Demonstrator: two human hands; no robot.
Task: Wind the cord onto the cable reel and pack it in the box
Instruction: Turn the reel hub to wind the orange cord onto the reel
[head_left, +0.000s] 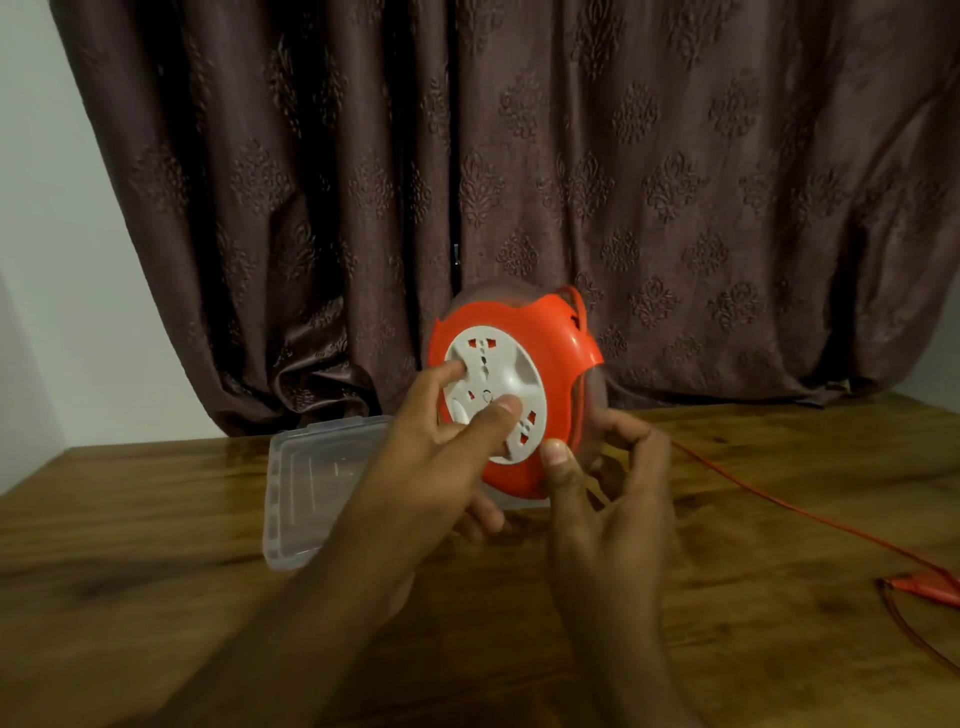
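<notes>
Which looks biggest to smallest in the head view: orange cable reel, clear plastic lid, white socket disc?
1. Orange cable reel, though it's held up nearer the camera.
2. Clear plastic lid, partly hidden by an arm, so unsure against the reel.
3. White socket disc, clearly smallest.

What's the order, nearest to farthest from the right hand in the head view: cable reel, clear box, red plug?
1. Cable reel: touching the right hand, thumb on its lower rim.
2. Clear box: on the table, left of the reel, beyond the left hand.
3. Red plug: far right table edge.
</notes>
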